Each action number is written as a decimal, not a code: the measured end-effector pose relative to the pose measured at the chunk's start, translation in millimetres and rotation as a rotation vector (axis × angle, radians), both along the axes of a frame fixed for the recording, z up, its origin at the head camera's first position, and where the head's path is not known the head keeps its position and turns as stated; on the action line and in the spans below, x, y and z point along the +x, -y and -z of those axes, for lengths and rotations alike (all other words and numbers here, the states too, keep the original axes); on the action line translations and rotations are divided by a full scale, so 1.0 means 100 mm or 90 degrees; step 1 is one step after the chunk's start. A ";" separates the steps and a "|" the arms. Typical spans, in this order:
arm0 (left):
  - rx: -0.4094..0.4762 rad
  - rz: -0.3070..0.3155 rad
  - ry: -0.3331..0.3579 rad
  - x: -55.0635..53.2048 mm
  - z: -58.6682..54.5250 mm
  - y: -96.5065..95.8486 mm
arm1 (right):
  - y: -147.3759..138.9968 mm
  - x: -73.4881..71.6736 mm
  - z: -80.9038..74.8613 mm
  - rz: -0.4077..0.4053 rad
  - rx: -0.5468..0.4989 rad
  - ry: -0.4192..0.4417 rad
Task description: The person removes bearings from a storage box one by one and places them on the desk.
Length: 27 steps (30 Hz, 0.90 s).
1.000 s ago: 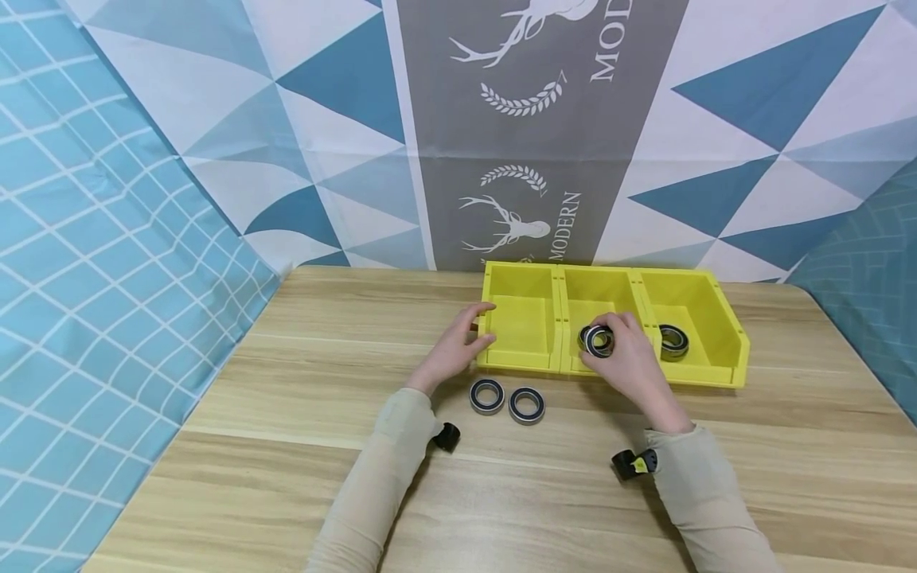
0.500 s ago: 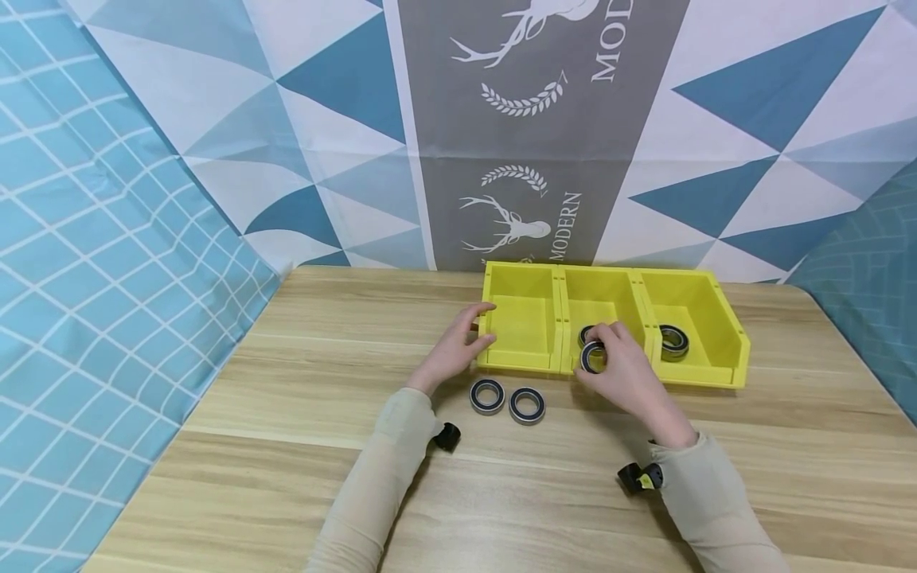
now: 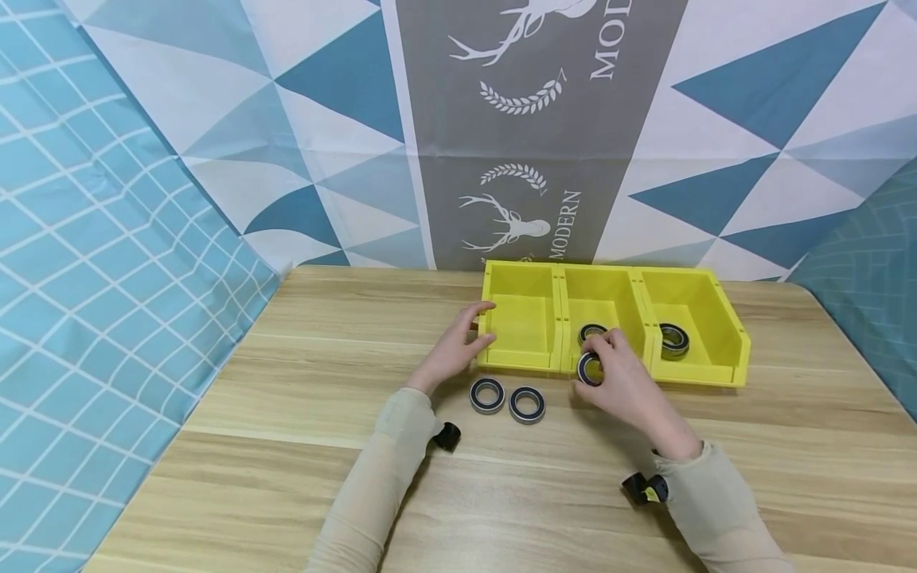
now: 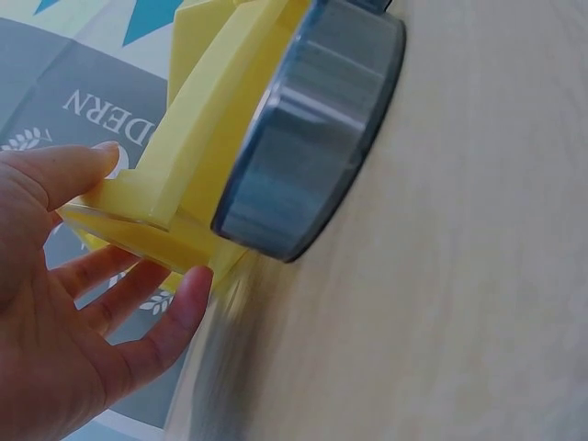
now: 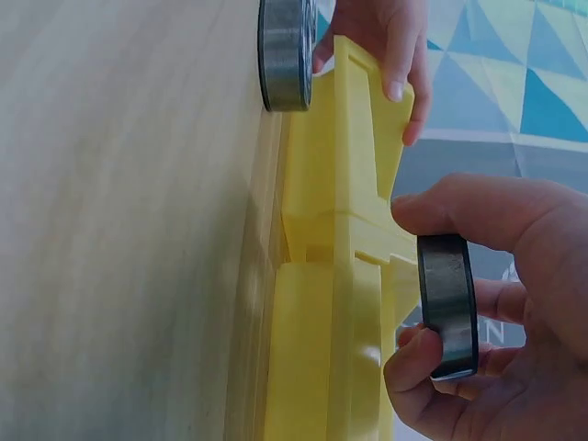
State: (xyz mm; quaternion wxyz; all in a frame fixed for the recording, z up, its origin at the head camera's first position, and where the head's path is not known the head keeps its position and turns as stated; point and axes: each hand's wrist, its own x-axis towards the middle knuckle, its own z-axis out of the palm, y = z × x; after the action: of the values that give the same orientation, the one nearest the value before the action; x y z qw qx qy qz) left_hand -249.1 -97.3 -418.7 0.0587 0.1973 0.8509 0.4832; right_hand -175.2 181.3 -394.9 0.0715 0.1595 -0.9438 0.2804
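Wooden table (image 3: pixel 301 382) below, my right hand (image 3: pixel 623 382) pinches a bearing (image 3: pixel 589 368) by its rim; likely heavy, slick steel. My left hand (image 3: pixel 454 350), fingers relaxed, steadies the yellow bin (image 3: pixel 523 278).

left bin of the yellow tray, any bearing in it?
No: in the head view the left compartment of the yellow tray shows only bare yellow floor, while bearings lie in the middle and right compartments.

The bench (image 3: pixel 286 446) is pale wood-grain with a smooth matt finish, the tray (image 3: pixel 716 374) is glossy yellow plastic, the bearings (image 3: pixel 487 395) show brushed steel rims with dark matt seals, and the backdrop (image 3: pixel 215 119) is printed cloth.
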 end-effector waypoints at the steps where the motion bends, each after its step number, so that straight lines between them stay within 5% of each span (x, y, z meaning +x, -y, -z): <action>1: 0.000 0.000 0.001 0.00 0.00 0.00 | 0.00 0.01 0.00 -0.006 0.005 -0.002; 27: -0.003 -0.003 0.000 -0.01 0.02 0.00 | 0.11 0.16 0.08 -0.111 0.092 0.005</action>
State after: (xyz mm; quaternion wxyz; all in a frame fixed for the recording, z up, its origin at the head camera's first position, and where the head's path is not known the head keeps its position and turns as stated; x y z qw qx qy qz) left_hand -250.5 -97.6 -420.5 0.0582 0.1953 0.8527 0.4811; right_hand -158.8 170.1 -403.0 0.0318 0.2446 -0.9444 0.2174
